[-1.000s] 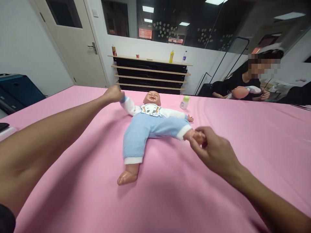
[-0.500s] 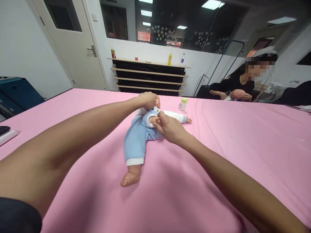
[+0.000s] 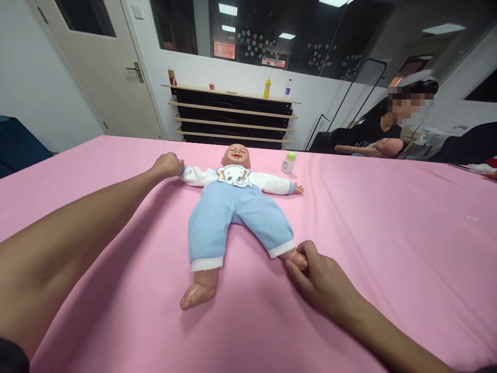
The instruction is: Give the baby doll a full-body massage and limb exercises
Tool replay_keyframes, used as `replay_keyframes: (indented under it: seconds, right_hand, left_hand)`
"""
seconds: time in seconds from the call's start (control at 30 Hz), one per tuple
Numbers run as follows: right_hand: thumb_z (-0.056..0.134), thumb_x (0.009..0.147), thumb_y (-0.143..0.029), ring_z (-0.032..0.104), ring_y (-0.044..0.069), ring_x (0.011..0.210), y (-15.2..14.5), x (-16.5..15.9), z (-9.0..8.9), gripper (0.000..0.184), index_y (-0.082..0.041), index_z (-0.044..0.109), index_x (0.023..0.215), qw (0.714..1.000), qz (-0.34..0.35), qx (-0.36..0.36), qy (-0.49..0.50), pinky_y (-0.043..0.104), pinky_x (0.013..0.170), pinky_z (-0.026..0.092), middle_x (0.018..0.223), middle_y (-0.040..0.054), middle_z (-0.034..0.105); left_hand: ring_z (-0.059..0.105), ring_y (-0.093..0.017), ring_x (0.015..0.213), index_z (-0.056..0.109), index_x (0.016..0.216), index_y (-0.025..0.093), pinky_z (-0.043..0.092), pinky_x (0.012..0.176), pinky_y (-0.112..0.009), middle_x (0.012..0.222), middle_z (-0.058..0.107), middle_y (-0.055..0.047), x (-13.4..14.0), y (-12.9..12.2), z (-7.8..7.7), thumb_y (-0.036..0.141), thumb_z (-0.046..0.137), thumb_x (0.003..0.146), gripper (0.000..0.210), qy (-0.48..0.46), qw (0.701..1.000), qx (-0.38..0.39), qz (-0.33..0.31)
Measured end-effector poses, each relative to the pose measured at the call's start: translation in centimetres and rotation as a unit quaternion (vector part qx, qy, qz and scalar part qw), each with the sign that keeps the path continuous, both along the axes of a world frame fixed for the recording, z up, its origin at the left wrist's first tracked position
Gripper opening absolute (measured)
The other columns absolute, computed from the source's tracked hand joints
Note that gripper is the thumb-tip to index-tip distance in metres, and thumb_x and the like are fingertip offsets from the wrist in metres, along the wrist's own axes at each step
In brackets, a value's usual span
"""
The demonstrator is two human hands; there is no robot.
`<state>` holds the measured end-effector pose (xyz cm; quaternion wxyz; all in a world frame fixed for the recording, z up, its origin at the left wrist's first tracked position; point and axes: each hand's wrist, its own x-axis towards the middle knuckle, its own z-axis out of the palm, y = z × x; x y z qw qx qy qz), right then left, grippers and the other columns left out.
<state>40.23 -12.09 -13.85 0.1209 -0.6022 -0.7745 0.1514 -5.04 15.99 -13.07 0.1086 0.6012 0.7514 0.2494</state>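
Observation:
A baby doll (image 3: 233, 199) in a blue and white outfit with an elephant face on the chest lies on its back, head at the far end. My left hand (image 3: 170, 165) is closed around the doll's hand at the end of its outstretched sleeve on the left; the doll's fingers are hidden. With thumb and fingers my right hand (image 3: 324, 280) grips the doll's foot (image 3: 298, 259) on the right. The other leg rests bent slightly outward on the pink sheet (image 3: 248, 331). Beyond the doll's free arm stands a small white bottle with a green cap (image 3: 289, 162).
Behind the table is a low shelf (image 3: 233, 110) bearing a yellow bottle (image 3: 267, 88) and a few other items. At the back right sits another person (image 3: 382, 129) holding a doll. A door (image 3: 97, 62) is at the far left.
My left hand moved left, spreading the doll's arm outward. My right hand lowered the doll's raised leg down and to the right. The doll's face and chest now show.

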Motion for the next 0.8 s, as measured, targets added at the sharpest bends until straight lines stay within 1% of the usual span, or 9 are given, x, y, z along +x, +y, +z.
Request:
replay_keyframes:
  seconds: [0.07, 0.13, 0.27, 0.37, 0.47, 0.53, 0.6, 0.7, 0.8]
  right_hand:
    - [0.037, 0.092, -0.043, 0.055, 0.015, 0.055, 0.0, -0.1, -0.4, 0.024, -0.019, 0.041, 0.094, 1.0, 0.001, -0.005, -0.003, 0.023, 0.05, 0.03, 0.067, 0.0009, 0.059]
    - [0.039, 0.092, -0.043, 0.054, 0.014, 0.054, 0.2, 0.0, 0.4, 0.025, -0.019, 0.043, 0.095, 1.0, 0.006, 0.016, 0.001, 0.022, 0.049, 0.031, 0.067, 0.0008, 0.058]
    - [0.047, 0.089, -0.043, 0.054, 0.012, 0.057, 1.8, 0.1, 4.4, 0.029, -0.018, 0.049, 0.103, 0.981, 0.017, 0.194, 0.029, 0.022, 0.053, 0.035, 0.075, 0.0028, 0.06]
    - [0.048, 0.09, -0.042, 0.055, 0.013, 0.066, 4.4, -1.9, 7.4, 0.03, -0.017, 0.049, 0.106, 0.952, 0.047, 0.3, 0.037, 0.023, 0.059, 0.038, 0.086, 0.0059, 0.061]
    - [0.042, 0.093, -0.041, 0.056, 0.015, 0.072, 7.7, -5.7, 8.2, 0.027, -0.017, 0.047, 0.105, 0.959, 0.103, 0.264, 0.009, 0.023, 0.06, 0.036, 0.092, 0.0072, 0.06]
    - [0.038, 0.095, -0.039, 0.055, 0.016, 0.072, 9.6, -8.4, 7.5, 0.026, -0.017, 0.046, 0.104, 0.967, 0.127, 0.219, -0.014, 0.024, 0.059, 0.034, 0.093, 0.0075, 0.059]
    - [0.034, 0.096, -0.037, 0.055, 0.017, 0.075, 11.0, -10.6, 6.5, 0.025, -0.017, 0.044, 0.106, 0.968, 0.135, 0.209, -0.02, 0.024, 0.06, 0.034, 0.095, 0.0082, 0.059]
    - [0.034, 0.096, -0.037, 0.055, 0.017, 0.075, 11.3, -11.6, 5.8, 0.023, -0.018, 0.043, 0.105, 0.967, 0.137, 0.212, -0.019, 0.024, 0.06, 0.033, 0.097, 0.0082, 0.058]
    - [0.036, 0.095, -0.039, 0.053, 0.014, 0.066, 9.5, -9.8, 6.6, 0.023, -0.018, 0.043, 0.098, 0.971, 0.128, 0.202, -0.021, 0.023, 0.055, 0.029, 0.089, 0.0055, 0.059]
  left_hand:
    - [0.039, -0.007, 0.073, 0.049, 0.069, 0.007, 0.031, 0.073, -0.018, 0.063, 0.045, 0.001, -0.3, -0.1, -0.2, 0.037, 0.052, 0.086, 0.036, 0.043, 0.998, -0.025, 0.026]
    - [0.04, -0.007, 0.074, 0.053, 0.072, 0.005, 0.034, 0.074, -0.019, 0.067, 0.05, -0.001, -0.2, 0.0, 0.6, 0.043, 0.051, 0.086, 0.041, 0.072, 0.996, -0.041, 0.031]
    - [0.047, -0.011, 0.078, 0.06, 0.082, 0.008, 0.039, 0.076, -0.024, 0.079, 0.058, -0.005, 2.2, 0.3, 4.7, 0.052, 0.045, 0.086, 0.047, 0.112, 0.993, -0.025, 0.006]
    - [0.055, -0.017, 0.081, 0.064, 0.089, 0.015, 0.042, 0.075, -0.029, 0.092, 0.063, -0.009, 7.1, -0.1, 7.9, 0.055, 0.039, 0.085, 0.048, 0.164, 0.984, 0.023, -0.068]
    - [0.059, -0.021, 0.083, 0.067, 0.09, 0.017, 0.044, 0.071, -0.028, 0.092, 0.066, -0.01, 13.5, -1.2, 9.1, 0.057, 0.057, 0.071, 0.045, 0.177, 0.976, 0.024, -0.122]
    - [0.061, -0.022, 0.084, 0.069, 0.09, 0.019, 0.044, 0.07, -0.027, 0.093, 0.067, -0.01, 17.1, -2.1, 8.7, 0.052, 0.067, 0.062, 0.044, 0.215, 0.958, 0.002, -0.187]
    - [0.062, -0.022, 0.084, 0.069, 0.091, 0.021, 0.044, 0.068, -0.026, 0.098, 0.068, -0.009, 19.3, -2.8, 8.0, 0.045, 0.067, 0.062, 0.038, 0.231, 0.944, 0.008, -0.236]
    - [0.063, -0.02, 0.081, 0.07, 0.09, 0.022, 0.042, 0.067, -0.026, 0.096, 0.068, -0.008, 19.4, -3.1, 7.7, 0.044, 0.061, 0.068, 0.033, 0.233, 0.938, 0.013, -0.257]
    - [0.061, -0.021, 0.081, 0.069, 0.086, 0.02, 0.041, 0.069, -0.027, 0.089, 0.068, -0.008, 16.3, -2.2, 8.5, 0.05, 0.055, 0.073, 0.036, 0.219, 0.951, 0.015, -0.219]
